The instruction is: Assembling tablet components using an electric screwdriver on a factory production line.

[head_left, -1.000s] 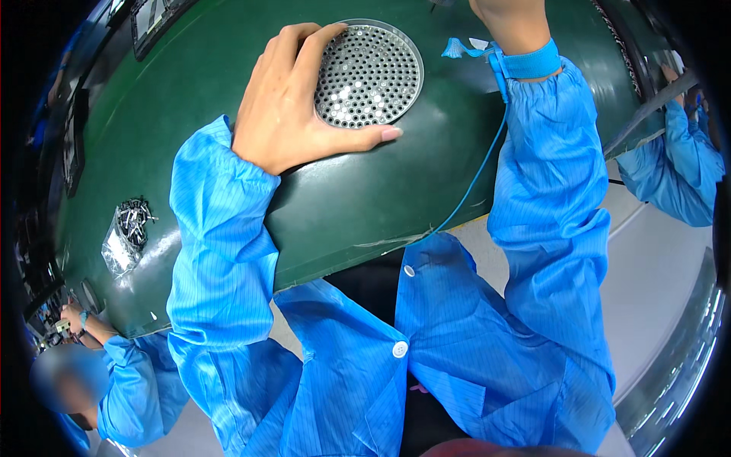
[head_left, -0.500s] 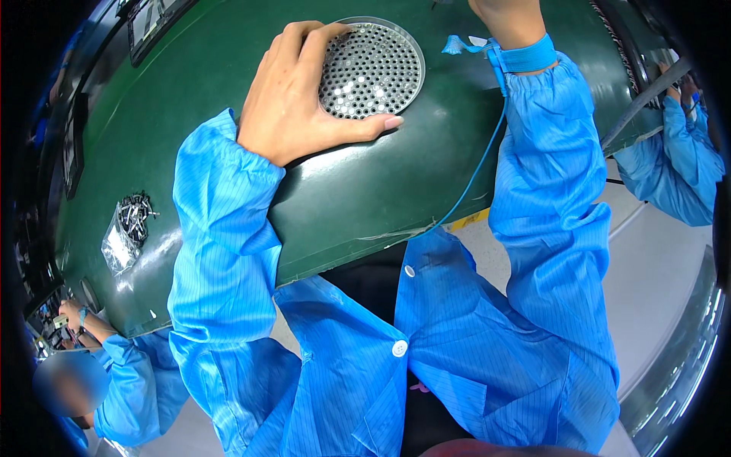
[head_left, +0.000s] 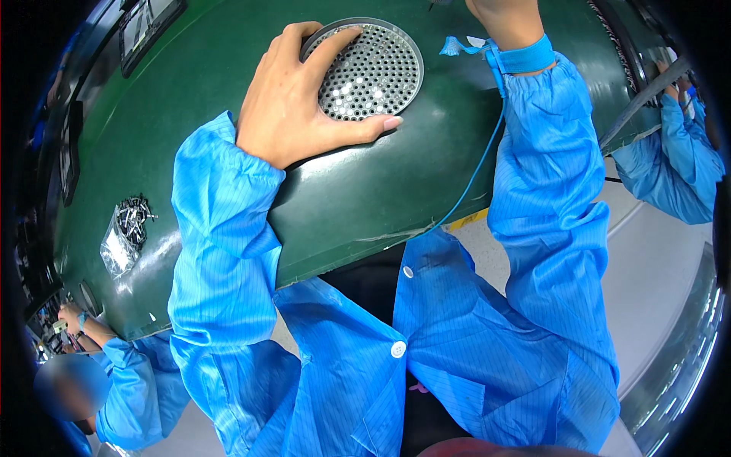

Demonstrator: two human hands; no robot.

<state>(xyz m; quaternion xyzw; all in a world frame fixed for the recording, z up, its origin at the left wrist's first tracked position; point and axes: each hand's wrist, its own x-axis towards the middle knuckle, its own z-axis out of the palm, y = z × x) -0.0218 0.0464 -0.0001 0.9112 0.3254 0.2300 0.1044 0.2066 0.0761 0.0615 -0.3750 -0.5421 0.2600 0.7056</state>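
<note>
A round metal tray (head_left: 381, 80) with a raised rim and rows of small holes lies on the green table. Pale bits show in several holes near its lower left. My left hand (head_left: 293, 99) grips the tray from its left side: the thumb runs along the near edge, the index finger reaches over the rim onto the perforated face, and the other fingers curl at the far-left rim. My right hand (head_left: 509, 19) is cut off by the upper edge, so its fingers are hidden. Around that wrist sits a blue wrist strap (head_left: 527, 58) with a cord.
On the green table (head_left: 365, 186), a clear bag (head_left: 120, 247) lies at left with a heap of small dark metal parts (head_left: 134, 215). The strap's blue cord (head_left: 481, 171) trails to the table's near edge. Blue-sleeved people sit at lower left (head_left: 137, 396) and far right (head_left: 670, 164).
My left index finger has shifted from the tray's far rim inward over the holes, uncovering more of the rim. The tray and my right arm stay nearly in place.
</note>
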